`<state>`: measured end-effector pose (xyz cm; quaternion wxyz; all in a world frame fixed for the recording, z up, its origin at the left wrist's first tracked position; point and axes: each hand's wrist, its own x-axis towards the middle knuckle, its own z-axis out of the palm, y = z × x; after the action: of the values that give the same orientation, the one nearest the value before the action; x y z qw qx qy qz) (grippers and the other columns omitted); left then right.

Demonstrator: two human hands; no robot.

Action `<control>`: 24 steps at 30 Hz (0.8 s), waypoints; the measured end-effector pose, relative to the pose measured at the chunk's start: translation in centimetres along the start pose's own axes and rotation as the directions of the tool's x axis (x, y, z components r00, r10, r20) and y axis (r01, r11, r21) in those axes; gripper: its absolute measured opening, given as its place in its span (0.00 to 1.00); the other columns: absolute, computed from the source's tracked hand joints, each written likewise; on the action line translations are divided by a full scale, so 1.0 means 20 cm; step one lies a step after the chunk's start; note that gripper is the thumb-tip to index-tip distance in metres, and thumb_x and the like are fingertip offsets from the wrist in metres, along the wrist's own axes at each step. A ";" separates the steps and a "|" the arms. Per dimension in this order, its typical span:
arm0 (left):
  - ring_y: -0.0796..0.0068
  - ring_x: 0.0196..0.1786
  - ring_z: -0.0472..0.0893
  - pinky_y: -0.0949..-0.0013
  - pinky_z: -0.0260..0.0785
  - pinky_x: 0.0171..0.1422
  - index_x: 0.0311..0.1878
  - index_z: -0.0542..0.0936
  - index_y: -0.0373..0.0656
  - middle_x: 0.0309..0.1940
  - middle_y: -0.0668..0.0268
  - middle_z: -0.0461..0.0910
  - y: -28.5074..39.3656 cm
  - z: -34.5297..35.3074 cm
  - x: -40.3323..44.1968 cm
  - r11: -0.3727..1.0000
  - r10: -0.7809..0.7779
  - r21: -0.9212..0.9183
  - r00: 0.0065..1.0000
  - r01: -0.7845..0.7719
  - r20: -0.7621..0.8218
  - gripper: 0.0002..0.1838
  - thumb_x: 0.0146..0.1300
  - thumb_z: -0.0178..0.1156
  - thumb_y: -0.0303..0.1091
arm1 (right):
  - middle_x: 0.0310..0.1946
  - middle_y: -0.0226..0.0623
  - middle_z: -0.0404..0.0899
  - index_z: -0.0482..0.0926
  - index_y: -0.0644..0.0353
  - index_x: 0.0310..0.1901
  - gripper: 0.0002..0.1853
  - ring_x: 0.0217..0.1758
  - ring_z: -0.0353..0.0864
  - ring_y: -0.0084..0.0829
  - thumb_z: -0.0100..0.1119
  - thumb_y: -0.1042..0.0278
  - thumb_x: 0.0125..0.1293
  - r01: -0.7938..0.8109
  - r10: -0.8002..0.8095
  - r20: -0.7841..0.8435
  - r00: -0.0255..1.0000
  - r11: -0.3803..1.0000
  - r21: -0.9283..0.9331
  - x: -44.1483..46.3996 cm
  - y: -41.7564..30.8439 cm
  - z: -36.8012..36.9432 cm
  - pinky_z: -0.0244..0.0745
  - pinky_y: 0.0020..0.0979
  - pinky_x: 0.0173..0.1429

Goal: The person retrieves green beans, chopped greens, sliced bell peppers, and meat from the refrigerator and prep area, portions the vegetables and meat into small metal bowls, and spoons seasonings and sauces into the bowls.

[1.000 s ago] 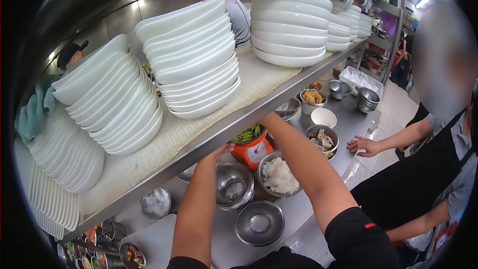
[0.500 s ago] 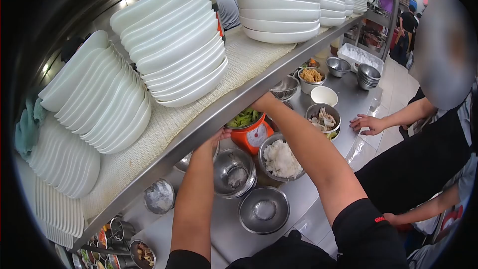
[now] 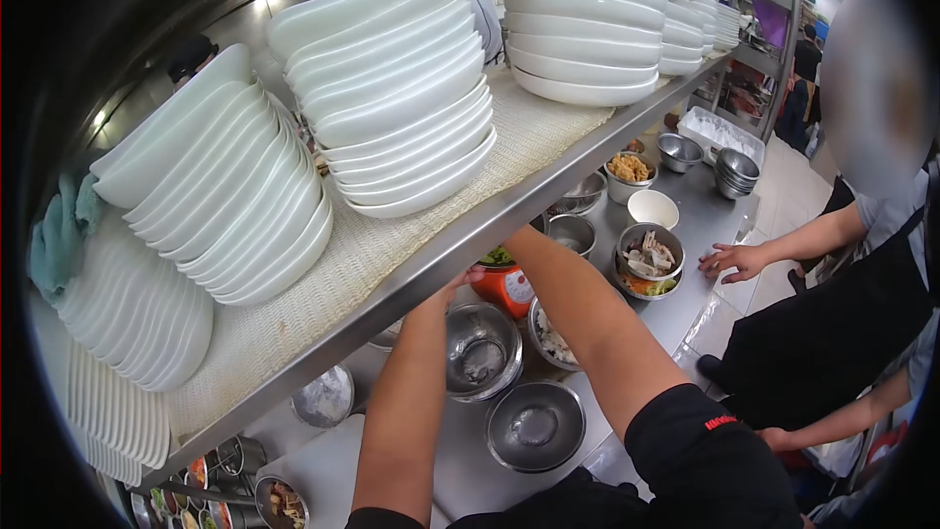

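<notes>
Both my arms reach under the steel shelf point(image 3: 431, 269). My left hand point(image 3: 457, 286) shows only in part beside the orange dial scale point(image 3: 503, 288); its fingers are mostly covered by the shelf edge. A bowl of green vegetables point(image 3: 497, 257) sits on the scale. My right wrist point(image 3: 519, 243) passes behind that bowl's right side, and the hand itself is hidden under the shelf. Right below the scale is a bowl of white rice point(image 3: 551, 335), partly behind my right forearm. Nearer to me are steel mixing bowls point(image 3: 482, 358) and another steel bowl point(image 3: 535, 426).
Tall stacks of white bowls point(image 3: 392, 108) stand on the shelf above my arms. A co-worker's hand point(image 3: 734, 263) hovers by the counter's right edge. Close to it are a steel bowl of sliced meat point(image 3: 650, 255), a white bowl point(image 3: 653, 209) and a tub of fried pieces point(image 3: 630, 171).
The view has shifted, so shelf and bowls sit further right. The sliced-meat bowl now shows orange and green food in a bowl beneath it. My right hand remains hidden; my left stays near the scale.
</notes>
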<state>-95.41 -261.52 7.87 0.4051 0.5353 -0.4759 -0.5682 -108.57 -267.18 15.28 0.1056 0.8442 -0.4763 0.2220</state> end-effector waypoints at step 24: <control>0.79 0.27 0.77 0.72 0.75 0.29 0.54 0.72 0.47 0.37 0.69 0.73 0.25 0.01 -0.14 0.981 -0.127 0.126 0.978 0.149 -0.163 0.22 0.66 0.60 0.51 | 0.50 0.46 0.83 0.77 0.65 0.56 0.19 0.47 0.84 0.38 0.55 0.67 0.66 -0.113 0.546 -0.146 0.825 0.412 0.904 -0.20 0.43 -0.24 0.79 0.33 0.52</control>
<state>-95.58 -259.85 13.39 0.3626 0.6361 -0.4426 -0.5177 -119.09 -266.75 17.37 -0.2812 0.5942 -0.4238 0.6231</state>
